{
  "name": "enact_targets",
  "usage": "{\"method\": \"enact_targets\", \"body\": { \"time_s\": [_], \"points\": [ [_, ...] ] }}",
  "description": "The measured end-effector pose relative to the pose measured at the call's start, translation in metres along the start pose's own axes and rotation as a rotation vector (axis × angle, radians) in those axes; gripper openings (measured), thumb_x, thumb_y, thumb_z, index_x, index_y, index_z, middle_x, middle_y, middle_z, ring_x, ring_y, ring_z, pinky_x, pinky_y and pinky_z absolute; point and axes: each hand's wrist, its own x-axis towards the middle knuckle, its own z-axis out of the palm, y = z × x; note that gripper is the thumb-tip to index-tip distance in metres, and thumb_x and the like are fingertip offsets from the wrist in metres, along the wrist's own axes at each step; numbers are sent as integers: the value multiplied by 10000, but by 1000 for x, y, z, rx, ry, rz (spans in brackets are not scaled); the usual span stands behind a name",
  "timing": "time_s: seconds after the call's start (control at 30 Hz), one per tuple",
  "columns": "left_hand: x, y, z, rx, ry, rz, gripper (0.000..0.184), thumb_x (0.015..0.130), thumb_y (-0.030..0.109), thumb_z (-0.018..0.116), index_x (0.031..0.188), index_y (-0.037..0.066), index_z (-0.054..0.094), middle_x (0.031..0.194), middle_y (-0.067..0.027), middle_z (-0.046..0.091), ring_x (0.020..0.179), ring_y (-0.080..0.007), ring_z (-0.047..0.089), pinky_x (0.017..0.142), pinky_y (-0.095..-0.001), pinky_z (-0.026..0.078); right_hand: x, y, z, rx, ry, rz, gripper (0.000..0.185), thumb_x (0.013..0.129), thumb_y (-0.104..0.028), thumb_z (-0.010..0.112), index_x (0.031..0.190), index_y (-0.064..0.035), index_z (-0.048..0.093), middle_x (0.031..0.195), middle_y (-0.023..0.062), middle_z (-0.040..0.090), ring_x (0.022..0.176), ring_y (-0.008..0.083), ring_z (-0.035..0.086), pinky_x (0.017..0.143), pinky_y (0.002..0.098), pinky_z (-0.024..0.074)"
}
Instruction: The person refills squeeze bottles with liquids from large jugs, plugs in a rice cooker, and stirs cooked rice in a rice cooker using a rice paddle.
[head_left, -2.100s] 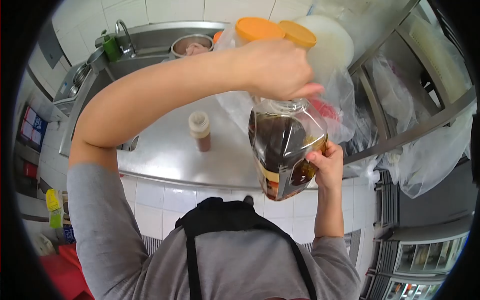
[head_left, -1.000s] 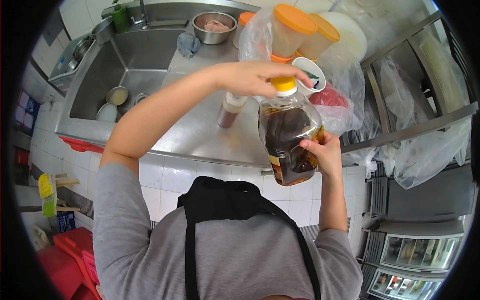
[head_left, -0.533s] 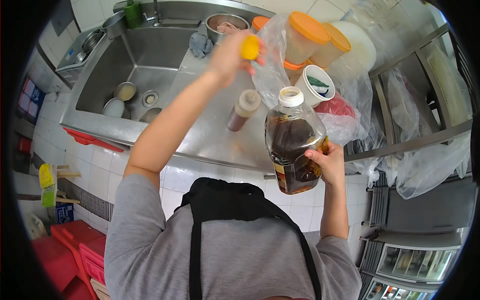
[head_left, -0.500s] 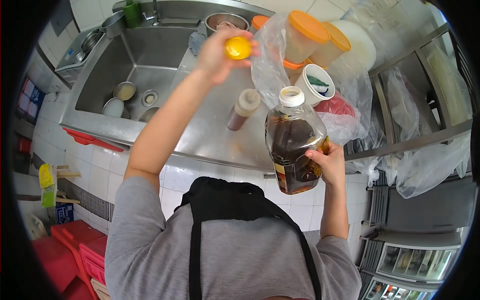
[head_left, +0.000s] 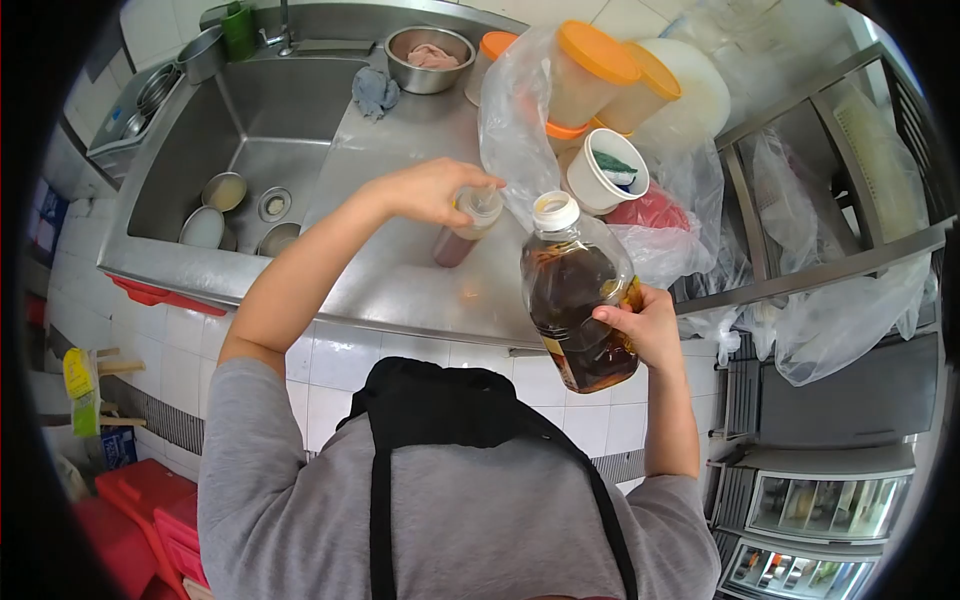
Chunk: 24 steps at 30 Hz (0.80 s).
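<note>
my left hand (head_left: 430, 192) is at the upper end of a small clear bottle (head_left: 460, 240) with reddish-brown contents, which is on the steel counter (head_left: 385, 275). the thumb and fingers are apart, one to each side of the bottle's top; i cannot tell whether they press on it.

my right hand (head_left: 643, 328) is clamped on the side of a large clear jug (head_left: 575, 290), thumb across the near face. the jug holds dark brown liquid, has a white-rimmed open mouth, and is to the right of the small bottle, well apart from it, its lower part in view past the counter's front edge.

behind the jug, a white tub (head_left: 583, 180) leans, with something green and white inside. next to it are a red bundle (head_left: 650, 207) in clear plastic and, farther back, tubs with orange lids (head_left: 598, 50). a clear plastic bag (head_left: 515, 110) hangs in front of them.

at the back of the counter, a steel bowl (head_left: 400, 75) holds something pale pink, with a crumpled blue-gray cloth (head_left: 375, 92) just beside it. to the left is a deep steel sink (head_left: 285, 95) with small bowls (head_left: 203, 228) in it.
</note>
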Motion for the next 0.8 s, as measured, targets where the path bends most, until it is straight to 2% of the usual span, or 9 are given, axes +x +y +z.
{"method": "enact_targets", "body": {
  "time_s": [0.03,0.07,0.17,0.23,0.33,0.43,0.53,0.6,0.8],
  "points": [
    [2,2,-4,-63,-122,-108,587,623,244,703,1159,77,534,1114,-117,546,747,-213,548,663,-296,462,2,-2,-1,-4,4,-2,395,602,-282,811,626,-27,511,537,-20,467,461,48,413,397,209,352],
    [4,5,-7,-65,-120,-106,587,623,244,703,1159,77,534,1114,-117,546,747,-213,548,663,-296,462,4,-3,0,-41,-6,15,397,603,-282,810,623,-24,509,536,-20,466,467,49,413,406,211,353],
    [8,15,-17,-79,-29,-167,527,645,240,711,1119,72,553,1047,-93,559,728,-177,530,642,-280,450,9,-12,3,-144,-30,14,411,602,-292,811,613,-20,503,530,-22,461,479,53,408,425,220,356],
    [7,21,-25,-254,68,-283,463,676,232,719,1084,76,566,987,-57,560,682,-125,502,615,-254,433,12,-20,5,-210,-45,-7,423,600,-301,812,607,-19,498,526,-23,457,486,56,403,434,228,357],
    [-3,17,-31,-405,153,-329,449,689,224,727,1085,83,568,971,-24,560,632,-83,448,603,-230,418,18,-29,8,-325,-54,-48,456,593,-337,814,587,-29,479,517,-24,452,495,65,390,443,244,353],
    [-13,23,-33,-379,262,-373,451,687,216,728,1084,77,567,971,-12,562,606,-76,417,594,-219,410,28,-31,8,-433,-81,-68,492,585,-370,813,564,-35,454,500,-4,445,485,76,391,434,257,355],
    [-23,17,-28,-383,367,-404,468,675,214,736,1085,66,564,966,-3,561,605,-68,405,584,-208,399,38,-28,7,-527,-113,-126,527,580,-409,805,550,-19,451,487,46,465,461,117,419,440,286,378],
    [-29,17,-27,-392,401,-434,470,667,213,741,1079,64,571,964,6,558,602,-66,400,579,-203,392,44,-29,6,-622,-134,-179,560,575,-449,792,548,2,461,489,106,484,441,186,450,454,324,401],
    [-45,13,-27,-438,458,-534,473,638,204,762,1063,73,601,929,31,535,595,-49,394,560,-191,363,56,-39,4,-719,-179,-191,577,571,-475,782,554,12,472,505,139,502,446,245,469,472,348,415]
  ]
}}
